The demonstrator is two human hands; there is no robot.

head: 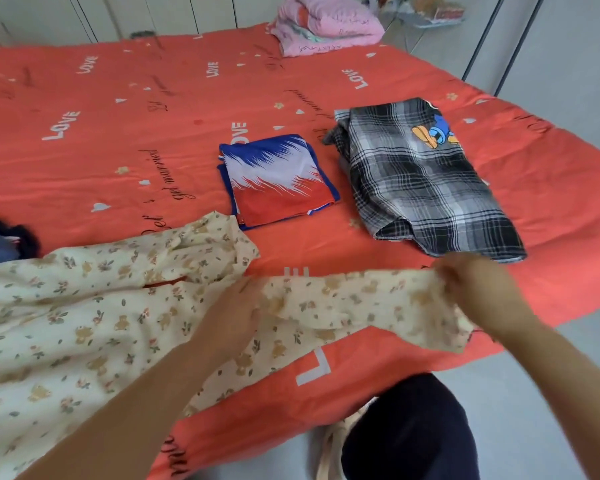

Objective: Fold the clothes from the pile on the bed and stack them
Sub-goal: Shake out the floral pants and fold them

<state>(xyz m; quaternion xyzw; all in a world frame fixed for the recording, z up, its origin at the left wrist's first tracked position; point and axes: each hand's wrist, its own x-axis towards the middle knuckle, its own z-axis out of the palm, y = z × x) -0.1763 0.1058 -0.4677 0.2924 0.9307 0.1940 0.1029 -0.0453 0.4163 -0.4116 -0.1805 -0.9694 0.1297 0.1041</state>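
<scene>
At lower left, presses the floral garment (66, 323), spread on the bed (118, 133), with the left hand (236, 313), fingers laid flat. Above centre, folded tricolour garment (278, 181) and plaid shirt (426, 181) side by side, apart. At lower right, holds the sleeve end (430, 317) in the right hand (471, 282), fingers clenched round it.

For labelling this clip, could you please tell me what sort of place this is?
Most likely a home bedroom: a red-covered bed, folded clothes laid on it, and a pink blanket at its far edge.
</scene>
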